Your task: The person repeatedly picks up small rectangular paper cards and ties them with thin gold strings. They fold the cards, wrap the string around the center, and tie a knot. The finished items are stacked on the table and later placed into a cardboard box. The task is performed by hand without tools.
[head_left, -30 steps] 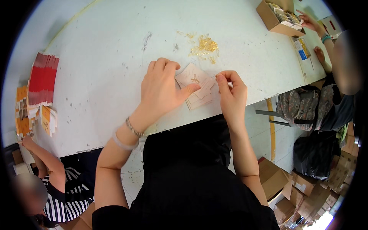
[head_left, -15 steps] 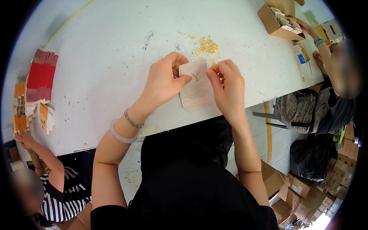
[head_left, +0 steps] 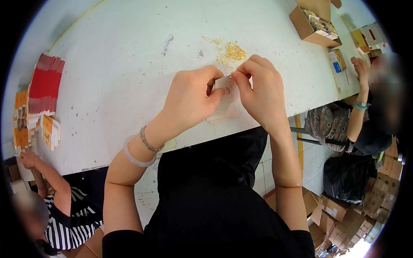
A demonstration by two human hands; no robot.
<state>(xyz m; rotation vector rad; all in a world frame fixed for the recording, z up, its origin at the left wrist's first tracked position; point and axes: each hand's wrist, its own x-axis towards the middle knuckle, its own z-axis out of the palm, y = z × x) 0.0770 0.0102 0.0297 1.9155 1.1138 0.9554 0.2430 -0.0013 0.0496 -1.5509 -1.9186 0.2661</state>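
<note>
My left hand grips a small pale card with a gold mark on it, thumb in front and fingers behind. The card is held tilted above the table. At its upper right corner, the thumb and forefinger of my right hand are pinched together; whatever is between them is too small to make out. More pale cards lie on the table below, partly covered by my left hand. Just beyond my hands is a loose heap of small gold wire pins, a few of them scattered to its left.
On the white table, red-banded bundles and orange-and-white cards lie at the left, near a co-worker in stripes. A cardboard box of packed cards stands at the far right, near another co-worker. Cartons fill the lower right.
My hands have drawn closer together, and the card has turned and tilted between them. The co-worker at the right has pulled their arm back from the box of cards.
</note>
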